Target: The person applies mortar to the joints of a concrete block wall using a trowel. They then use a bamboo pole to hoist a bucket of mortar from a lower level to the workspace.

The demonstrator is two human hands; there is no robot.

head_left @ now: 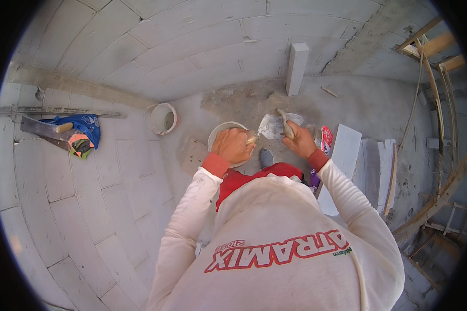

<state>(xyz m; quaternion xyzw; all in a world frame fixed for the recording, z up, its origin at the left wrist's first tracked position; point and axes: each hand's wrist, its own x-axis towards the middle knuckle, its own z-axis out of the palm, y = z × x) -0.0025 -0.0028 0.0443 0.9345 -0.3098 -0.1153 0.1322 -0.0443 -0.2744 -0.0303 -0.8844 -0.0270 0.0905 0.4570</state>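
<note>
My left hand [232,145] is closed over a white bucket [216,131]. Its fingers are wrapped round a small wooden handle [251,139], whose working end I cannot make out. To its right, my right hand [301,141] grips a mortar-smeared hand tool [285,123] that points up and away; its exact kind is unclear. Beneath that tool lies a pale, rounded piece coated with white material [271,127]. One shoe [266,157] shows between the hands, below the bucket's right side.
Another white bucket [164,118] stands farther left. A handsaw [39,128] and blue bag [92,128] rest by the left block wall. An upright block [297,69] leans at the far wall. White slabs [341,160], a red packet [326,139] and wooden framing [436,101] are right.
</note>
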